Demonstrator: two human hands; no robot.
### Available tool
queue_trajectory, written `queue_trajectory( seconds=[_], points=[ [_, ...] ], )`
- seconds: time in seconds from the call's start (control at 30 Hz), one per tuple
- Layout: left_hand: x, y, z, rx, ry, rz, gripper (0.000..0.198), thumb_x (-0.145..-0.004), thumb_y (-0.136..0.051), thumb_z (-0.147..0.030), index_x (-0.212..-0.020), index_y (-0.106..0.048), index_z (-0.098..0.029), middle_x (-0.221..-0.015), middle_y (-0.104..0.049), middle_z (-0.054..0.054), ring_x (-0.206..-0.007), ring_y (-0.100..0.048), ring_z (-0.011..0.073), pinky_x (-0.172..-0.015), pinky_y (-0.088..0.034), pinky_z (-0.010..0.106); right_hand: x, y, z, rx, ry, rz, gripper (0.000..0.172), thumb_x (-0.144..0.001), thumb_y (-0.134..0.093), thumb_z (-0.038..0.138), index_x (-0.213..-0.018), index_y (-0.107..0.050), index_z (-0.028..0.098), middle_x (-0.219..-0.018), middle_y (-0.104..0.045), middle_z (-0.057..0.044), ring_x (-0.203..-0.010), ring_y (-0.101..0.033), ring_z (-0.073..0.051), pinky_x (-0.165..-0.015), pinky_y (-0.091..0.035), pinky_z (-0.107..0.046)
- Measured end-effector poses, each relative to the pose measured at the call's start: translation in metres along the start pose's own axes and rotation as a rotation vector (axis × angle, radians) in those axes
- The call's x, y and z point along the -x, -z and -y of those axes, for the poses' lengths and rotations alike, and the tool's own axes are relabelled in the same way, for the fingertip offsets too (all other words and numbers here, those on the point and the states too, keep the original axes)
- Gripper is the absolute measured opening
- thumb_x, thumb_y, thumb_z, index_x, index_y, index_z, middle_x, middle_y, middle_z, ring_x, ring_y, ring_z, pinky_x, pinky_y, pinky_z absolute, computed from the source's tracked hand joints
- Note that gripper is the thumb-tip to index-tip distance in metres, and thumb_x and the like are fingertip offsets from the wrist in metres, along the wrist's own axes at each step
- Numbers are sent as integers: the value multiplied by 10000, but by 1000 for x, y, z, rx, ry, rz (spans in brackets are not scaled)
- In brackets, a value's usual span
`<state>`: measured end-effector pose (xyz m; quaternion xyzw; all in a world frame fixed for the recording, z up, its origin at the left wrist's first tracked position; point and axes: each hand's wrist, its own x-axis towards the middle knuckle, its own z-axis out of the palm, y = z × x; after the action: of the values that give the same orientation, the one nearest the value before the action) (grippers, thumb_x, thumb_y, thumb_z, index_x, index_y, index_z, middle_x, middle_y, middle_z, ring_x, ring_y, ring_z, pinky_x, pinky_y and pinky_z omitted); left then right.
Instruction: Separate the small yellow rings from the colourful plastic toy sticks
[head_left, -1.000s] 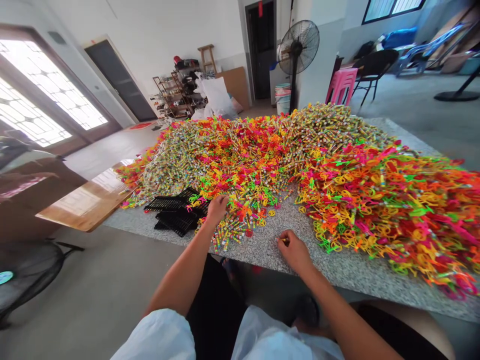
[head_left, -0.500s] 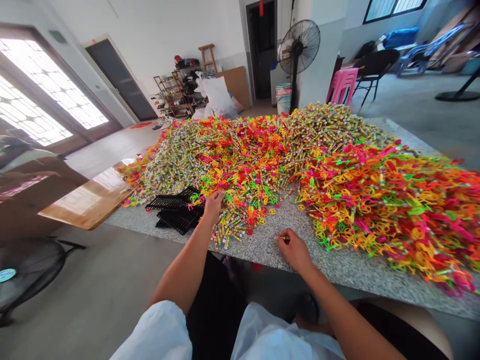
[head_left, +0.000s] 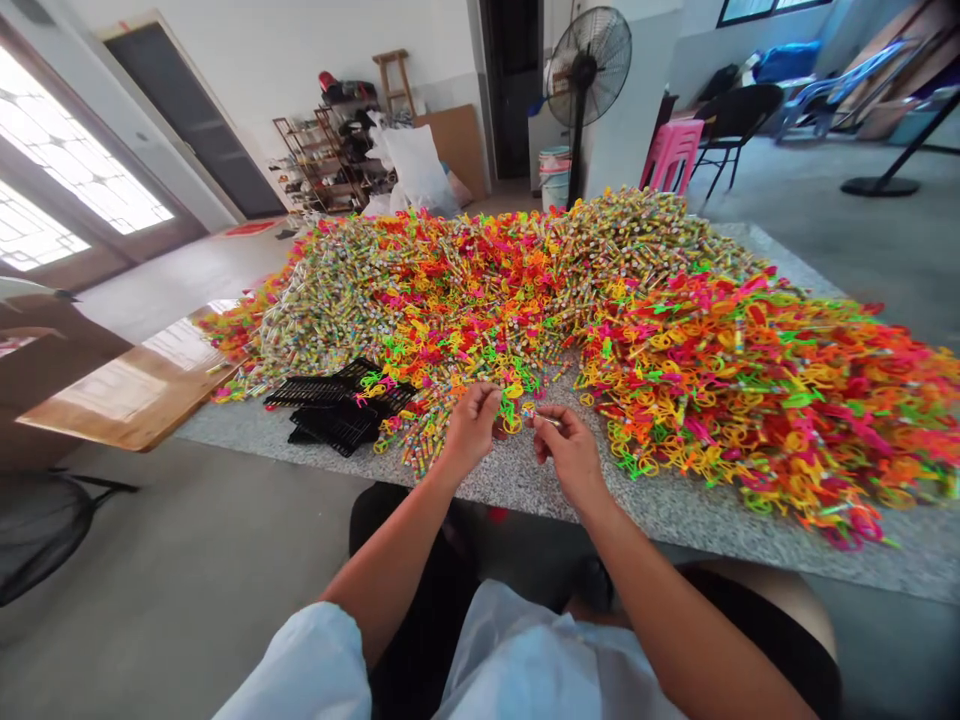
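Note:
My left hand (head_left: pixel 474 425) is closed in a pinch above the speckled stone table (head_left: pixel 525 484), beside a green and yellow plastic piece; what its fingertips grip is too small to make out. Facing it, my right hand (head_left: pixel 568 447) is closed on a small patterned tube (head_left: pixel 549 421), whose end points toward the left hand. A narrow gap parts the two hands. Behind them spreads a pile of bright plastic pieces (head_left: pixel 480 300) mixed with patterned tubes. Loose tubes (head_left: pixel 424 432) lie left of my left hand, next to black slotted trays (head_left: pixel 337 425).
A large heap of coloured plastic pieces (head_left: pixel 780 380) covers the table's right side. At the left a wooden board (head_left: pixel 127 390) juts out. Beyond the table stand a fan (head_left: pixel 585 70), pink stools (head_left: pixel 673 155), a white bag (head_left: pixel 416 165) and a shelf rack (head_left: pixel 322 150).
My left hand has moved right from the pile's front edge, and my right hand has lifted slightly toward it. They are now close together. The view has shifted a little.

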<state>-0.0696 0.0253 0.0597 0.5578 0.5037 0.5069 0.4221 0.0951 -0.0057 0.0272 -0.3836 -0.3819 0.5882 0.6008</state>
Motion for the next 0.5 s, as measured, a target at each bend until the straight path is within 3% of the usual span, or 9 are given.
queue_trajectory(
  seconds=[0.23, 0.5],
  points=[
    [10, -21, -2, -43, -31, 88, 315, -952, -552, -499, -1053, -630, -211, -825, -606, -1, -625, -586, 111, -506, -521, 210, 5, 8, -2, -94, -33, -67, 357, -807, -758, 464, -1044, -641, 225, -869, -720, -10, -514, -511, -90, -444, -407, -228],
    [11, -22, -6, -260, -198, 64, 273, -991, -509, -415, -1058, -677, -211, -873, -663, 26, -789, -594, 149, -748, -479, 256, 8, 14, -1, -102, -113, -24, 328, -776, -777, 489, -884, -651, 206, -706, -680, 3, -460, -497, -91, -408, -351, -223]
  ],
)
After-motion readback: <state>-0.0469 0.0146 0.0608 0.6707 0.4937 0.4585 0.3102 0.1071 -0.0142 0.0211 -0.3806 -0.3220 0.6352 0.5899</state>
